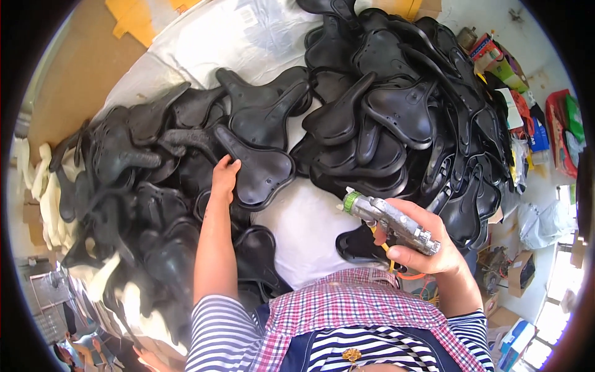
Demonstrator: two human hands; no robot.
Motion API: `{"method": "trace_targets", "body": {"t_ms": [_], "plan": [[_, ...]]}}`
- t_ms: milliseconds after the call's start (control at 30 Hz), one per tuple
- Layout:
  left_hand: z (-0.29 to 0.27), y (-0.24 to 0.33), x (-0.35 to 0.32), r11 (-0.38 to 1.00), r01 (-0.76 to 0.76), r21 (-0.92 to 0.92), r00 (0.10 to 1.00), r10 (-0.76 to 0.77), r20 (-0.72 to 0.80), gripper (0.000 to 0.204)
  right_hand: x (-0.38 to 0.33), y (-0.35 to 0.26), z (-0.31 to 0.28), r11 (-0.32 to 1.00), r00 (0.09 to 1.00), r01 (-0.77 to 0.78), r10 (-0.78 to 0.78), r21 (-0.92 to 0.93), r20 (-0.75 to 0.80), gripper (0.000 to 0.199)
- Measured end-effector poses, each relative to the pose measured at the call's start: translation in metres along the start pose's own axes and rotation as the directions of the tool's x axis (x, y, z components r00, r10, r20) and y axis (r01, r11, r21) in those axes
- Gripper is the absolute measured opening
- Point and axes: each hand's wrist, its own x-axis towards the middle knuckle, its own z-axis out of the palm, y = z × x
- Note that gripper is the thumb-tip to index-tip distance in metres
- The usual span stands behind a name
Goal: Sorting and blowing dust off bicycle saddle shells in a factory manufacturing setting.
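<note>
My left hand (pixel 225 176) grips the side edge of a black bicycle saddle (pixel 263 172), near its narrow nose. That saddle lies with its smooth top up on the pile's inner edge. In my right hand (pixel 427 239) is a metal spray gun (pixel 393 220) with a green ring at its front and a yellow part below. The gun's nozzle points left, toward the pale gap between the piles. A second heap of black saddles (pixel 400 111) rises beyond the gun. Part of another saddle (pixel 356 245) shows just below the gun's nozzle.
Pale sheeting (pixel 297 223) covers the surface between the saddles. Cream-coloured pieces (pixel 43 180) line the left edge. Boxes and bags stand along the right wall, near a red basket (pixel 561 133). An orange hose (pixel 412 276) hangs by my right side. Another person's arm (pixel 149 358) shows at lower left.
</note>
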Motion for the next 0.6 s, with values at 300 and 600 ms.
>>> {"method": "trace_targets", "body": {"t_ms": [300,600], "plan": [[-0.016,0.001,-0.035,0.953,-0.004,-0.302,0.990,0.046,0.135,0.028,-0.032,-0.033,0.024,0.992,1.000,-0.025,0.025,-0.127,0.003,0.057],[-0.075,0.001,-0.036,0.945,-0.190,-0.265,0.981,0.192,-0.019,0.034,-0.049,-0.028,0.037,0.987,0.994,-0.096,0.090,-0.127,-0.056,0.056]]}}
